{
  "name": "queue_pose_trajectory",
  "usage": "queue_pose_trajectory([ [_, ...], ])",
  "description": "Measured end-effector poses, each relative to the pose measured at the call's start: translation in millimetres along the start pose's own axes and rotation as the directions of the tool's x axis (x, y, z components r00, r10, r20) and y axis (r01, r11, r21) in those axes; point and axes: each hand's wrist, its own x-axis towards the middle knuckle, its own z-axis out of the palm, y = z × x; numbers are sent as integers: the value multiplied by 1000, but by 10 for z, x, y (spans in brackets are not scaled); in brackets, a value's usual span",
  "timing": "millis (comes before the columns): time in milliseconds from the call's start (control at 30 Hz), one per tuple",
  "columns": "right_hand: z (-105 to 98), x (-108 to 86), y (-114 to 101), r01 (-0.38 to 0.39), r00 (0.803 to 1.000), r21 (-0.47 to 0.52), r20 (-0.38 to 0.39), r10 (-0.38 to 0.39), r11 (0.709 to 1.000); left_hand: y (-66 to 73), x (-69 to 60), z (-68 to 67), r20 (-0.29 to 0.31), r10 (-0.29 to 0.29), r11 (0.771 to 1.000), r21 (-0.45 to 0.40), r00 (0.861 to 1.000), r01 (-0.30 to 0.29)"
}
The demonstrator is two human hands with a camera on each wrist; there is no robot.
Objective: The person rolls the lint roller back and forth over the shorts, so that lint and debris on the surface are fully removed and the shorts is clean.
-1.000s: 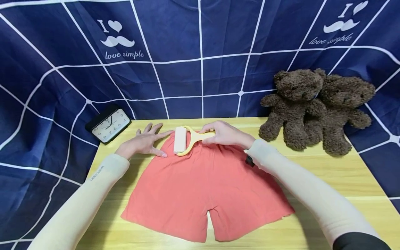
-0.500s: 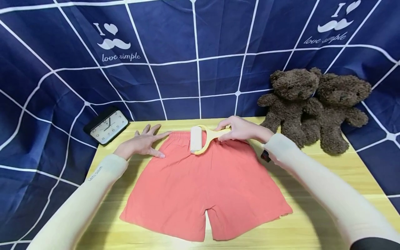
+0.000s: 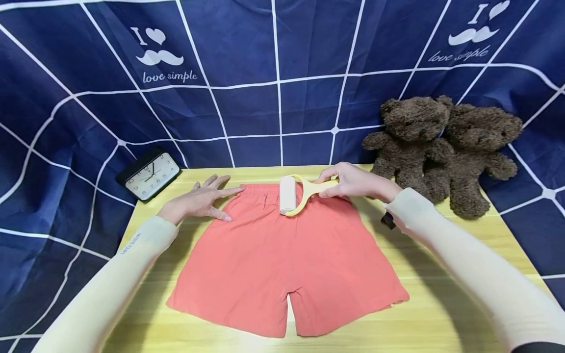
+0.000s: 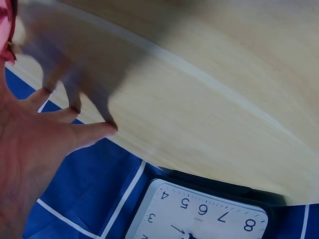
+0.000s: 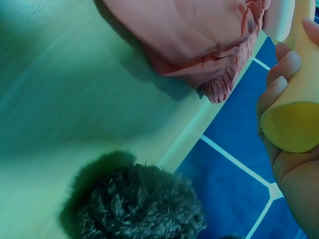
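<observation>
Coral-red shorts (image 3: 287,255) lie spread on the table, their gathered waistband toward the back. My right hand (image 3: 353,180) grips the yellow handle of a lint roller (image 3: 288,196), whose white cylinder lies across the waistband near its middle. In the right wrist view, the fingers (image 5: 279,89) curl round that handle (image 5: 294,124). At the waistband's left corner, my left hand (image 3: 198,200) rests with its fingers spread, thumb and forefinger touching the cloth. The left wrist view shows its fingertips (image 4: 107,128) on the wood, with only a scrap of the shorts (image 4: 6,30) in sight.
A black-cased clock (image 3: 152,176) leans at the back left corner of the wooden table (image 3: 499,274). Two brown teddy bears (image 3: 412,142) sit together at the back right. A blue cloth (image 3: 247,113) with white lines hangs behind and at both sides.
My right hand has moved the lint roller rightward along the waistband, from near the left corner to about the middle. The left hand has stayed in place on the shorts' left corner.
</observation>
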Motion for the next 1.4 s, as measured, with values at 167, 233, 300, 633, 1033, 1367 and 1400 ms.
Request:
queue_pose_trajectory([
  [167, -80, -87, 55, 18, 1000, 0, 9, -18, 1000, 32, 29, -22, 21, -25, 1000, -8, 999, 26],
  [233, -129, -143, 82, 21, 1000, 4, 9, -22, 1000, 34, 35, -30, 27, -39, 999, -8, 999, 39],
  [300, -183, -202, 113, 16, 1000, 3, 2, -16, 1000, 37, 32, -38, 26, -42, 999, -3, 999, 42],
  [633, -432, -549, 229, -106, 994, 75, 21, 105, 992, 31, 40, -39, 40, -45, 999, -17, 998, 46],
  [1033, -634, -910, 343, -144, 990, -20, -8, 144, 989, 35, 11, -44, 50, -47, 999, -21, 998, 49],
  [1367, -896, -1125, 277, -177, 983, -261, 10, 186, 949, 66, 0, -39, 33, -39, 999, -24, 999, 40],
  [1400, -913, -1145, 265, -173, 983, -297, 5, 183, 939, 61, 11, -31, 33, -38, 999, -25, 999, 39],
])
